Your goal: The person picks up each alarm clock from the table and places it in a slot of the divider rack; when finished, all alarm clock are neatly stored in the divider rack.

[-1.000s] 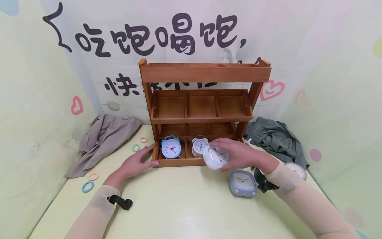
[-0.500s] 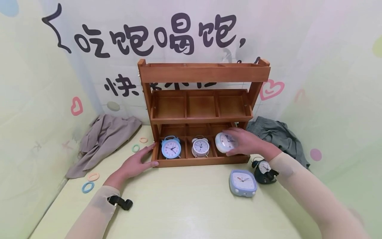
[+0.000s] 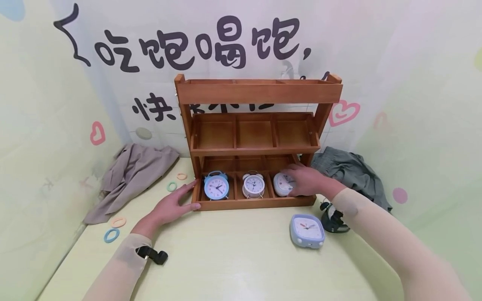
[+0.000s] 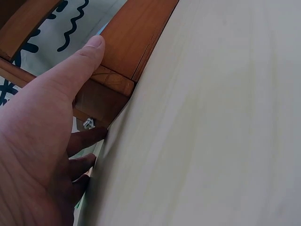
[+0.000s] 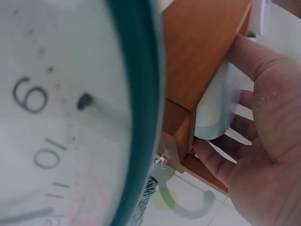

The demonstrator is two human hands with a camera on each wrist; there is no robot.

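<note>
My right hand holds a small white alarm clock in the right compartment of the wooden shelf's bottom tier. In the right wrist view the thumb and fingers lie around the clock's pale body, and in the head view they cover part of its dial. My left hand rests at the front left corner of the wooden shelf, thumb along the front board and fairly straight fingers against the side. To the right of a blue twin-bell clock, a white twin-bell clock fills the middle compartment.
A blue-lilac square clock and a dark twin-bell clock stand on the table, front right. A teal-rimmed dial looms close in the right wrist view. Cloths lie on both sides; several coloured rings lie left.
My right hand has carried the white clock back and right, from in front of the shelf into the right bottom compartment, where it now sits lower. The left hand has stayed put.
</note>
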